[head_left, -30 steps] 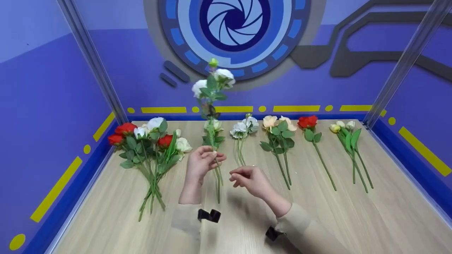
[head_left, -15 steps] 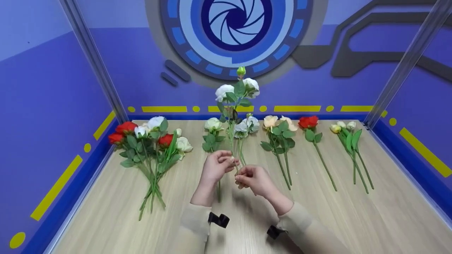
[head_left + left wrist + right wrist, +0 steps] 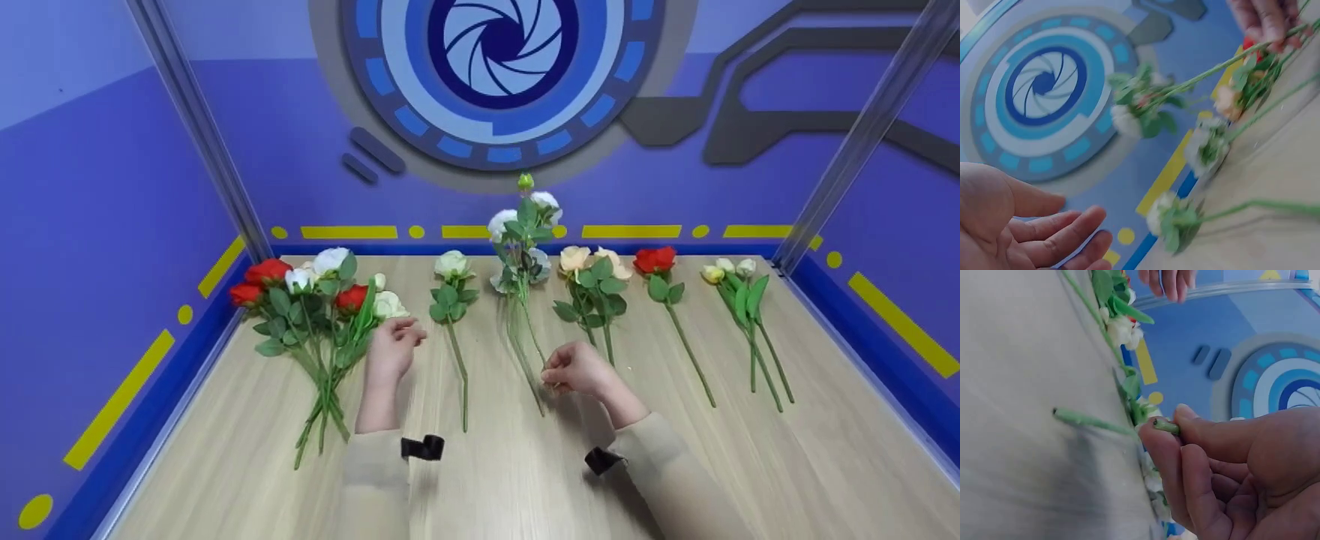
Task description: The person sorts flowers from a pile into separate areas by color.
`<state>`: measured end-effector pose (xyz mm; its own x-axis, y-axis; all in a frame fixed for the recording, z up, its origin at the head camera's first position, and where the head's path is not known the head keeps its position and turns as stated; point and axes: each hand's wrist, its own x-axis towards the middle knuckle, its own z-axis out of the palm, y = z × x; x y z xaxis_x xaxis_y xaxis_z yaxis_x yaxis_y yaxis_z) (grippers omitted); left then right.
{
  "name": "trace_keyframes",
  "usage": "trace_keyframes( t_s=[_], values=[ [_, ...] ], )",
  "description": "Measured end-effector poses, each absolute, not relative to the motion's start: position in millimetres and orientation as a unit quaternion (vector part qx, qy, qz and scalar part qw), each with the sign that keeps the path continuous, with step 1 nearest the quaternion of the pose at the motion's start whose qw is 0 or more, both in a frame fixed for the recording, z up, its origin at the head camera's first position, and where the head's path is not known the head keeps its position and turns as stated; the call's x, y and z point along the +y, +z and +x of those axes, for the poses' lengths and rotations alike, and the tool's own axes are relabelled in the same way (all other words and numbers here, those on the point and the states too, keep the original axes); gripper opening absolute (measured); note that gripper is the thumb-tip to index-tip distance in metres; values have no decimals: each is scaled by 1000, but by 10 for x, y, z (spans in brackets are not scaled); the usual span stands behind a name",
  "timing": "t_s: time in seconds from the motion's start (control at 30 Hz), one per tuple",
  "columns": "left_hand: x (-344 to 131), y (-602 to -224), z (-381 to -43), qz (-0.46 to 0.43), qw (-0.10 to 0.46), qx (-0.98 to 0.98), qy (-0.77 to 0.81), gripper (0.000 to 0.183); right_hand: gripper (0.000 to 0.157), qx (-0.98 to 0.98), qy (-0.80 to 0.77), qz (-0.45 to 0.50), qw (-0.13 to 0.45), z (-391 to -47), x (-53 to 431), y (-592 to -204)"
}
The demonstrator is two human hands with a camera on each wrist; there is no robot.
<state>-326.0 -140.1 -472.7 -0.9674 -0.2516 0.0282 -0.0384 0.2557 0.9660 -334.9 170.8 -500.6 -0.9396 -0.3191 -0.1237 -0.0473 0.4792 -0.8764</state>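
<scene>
My right hand (image 3: pixel 581 369) pinches the lower end of a white flower stem (image 3: pixel 534 330) between thumb and fingertips; the cut end pokes out in the right wrist view. This spray has white blooms (image 3: pixel 504 225) and a green bud (image 3: pixel 526 181), raised above the table in front of a pale white flower (image 3: pixel 538 264) lying there. My left hand (image 3: pixel 391 349) holds nothing, its fingers loosely extended, beside a mixed bunch of red and white flowers (image 3: pixel 319 300). Between the two hands lies a single cream rose (image 3: pixel 453 266) with a bent stem.
To the right lie peach roses (image 3: pixel 576 259), a red rose (image 3: pixel 654 260) and several tulips (image 3: pixel 739 289), stems toward me. The wooden table (image 3: pixel 825 480) meets a blue-purple back wall (image 3: pixel 247 135) and side walls.
The white spray has passed from my left hand to my right, moving right and lower. My left hand has let go and drawn away to the left.
</scene>
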Motion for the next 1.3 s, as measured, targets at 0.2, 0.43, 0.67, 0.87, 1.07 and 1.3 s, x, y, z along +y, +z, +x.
trace_keyframes(
  t_s=[0.2,0.43,0.67,0.87,1.07,1.3],
  values=[
    [-1778,-4841,-3226,177,128,-831,-511,31,10,840,-515,-71,156,-3350,1689,-5158],
    [-2003,-4904,-3159,274,112,-865,-405,39,9,843,-508,-60,167,-3357,1680,-5219],
    [-2065,-4996,-3142,299,75,-872,-380,40,9,859,-480,-59,166,-3360,1685,-5234],
    [-2081,-5050,-3128,301,64,-877,-370,40,14,894,-423,-50,140,-3355,1663,-5211],
    [-2096,-5073,-3129,305,66,-882,-352,45,19,905,-402,-53,128,-3339,1642,-5192],
    [-2132,-5059,-3140,326,75,-870,-361,49,24,904,-409,-51,112,-3322,1640,-5182]
  ],
)
